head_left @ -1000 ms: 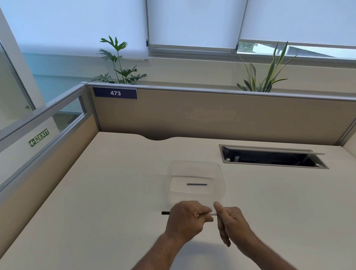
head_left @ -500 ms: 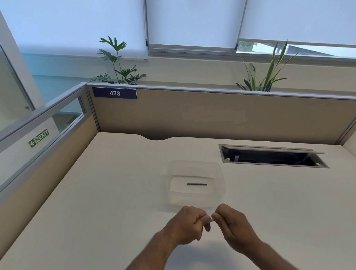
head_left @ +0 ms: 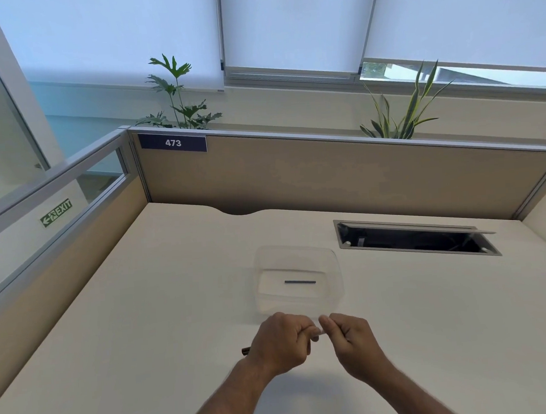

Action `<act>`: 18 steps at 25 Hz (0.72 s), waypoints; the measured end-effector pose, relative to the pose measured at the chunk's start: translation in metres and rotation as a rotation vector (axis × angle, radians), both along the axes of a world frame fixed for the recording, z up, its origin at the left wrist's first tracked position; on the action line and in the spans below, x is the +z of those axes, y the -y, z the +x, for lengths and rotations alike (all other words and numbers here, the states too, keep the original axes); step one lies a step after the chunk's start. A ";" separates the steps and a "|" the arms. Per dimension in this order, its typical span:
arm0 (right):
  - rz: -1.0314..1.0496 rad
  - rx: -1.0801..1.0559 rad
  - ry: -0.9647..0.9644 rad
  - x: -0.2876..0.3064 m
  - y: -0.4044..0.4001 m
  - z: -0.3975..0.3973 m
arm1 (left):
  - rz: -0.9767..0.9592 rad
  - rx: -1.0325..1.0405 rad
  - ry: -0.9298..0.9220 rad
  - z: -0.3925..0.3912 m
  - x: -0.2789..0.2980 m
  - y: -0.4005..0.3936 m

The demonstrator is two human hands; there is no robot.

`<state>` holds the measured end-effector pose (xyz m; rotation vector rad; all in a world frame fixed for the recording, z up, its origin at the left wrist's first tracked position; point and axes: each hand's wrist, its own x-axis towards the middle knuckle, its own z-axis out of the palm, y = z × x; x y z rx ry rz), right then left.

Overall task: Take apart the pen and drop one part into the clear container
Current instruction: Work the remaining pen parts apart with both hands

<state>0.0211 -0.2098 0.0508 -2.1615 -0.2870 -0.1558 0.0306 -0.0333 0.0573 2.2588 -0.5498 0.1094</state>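
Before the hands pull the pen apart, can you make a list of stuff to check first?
1. Left hand gripping the pen: ok.
2. Right hand pinching the pale end: ok.
3. Clear container open and just beyond the hands: ok.
4. Room in it beside the dark rod: ok.
5. Pen already loosened: cannot tell, hands hide the joint.
6. Desk bare under the hands if a part falls: ok.
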 end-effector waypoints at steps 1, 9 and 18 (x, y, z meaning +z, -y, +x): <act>0.002 -0.005 -0.023 0.002 -0.002 0.000 | -0.004 0.010 0.021 0.000 0.000 0.000; 0.306 -0.156 -0.533 0.011 -0.008 -0.002 | 0.035 0.080 0.183 0.003 0.001 0.001; 0.250 -0.071 -0.515 0.016 -0.002 -0.002 | 0.109 0.097 0.246 0.003 0.005 0.001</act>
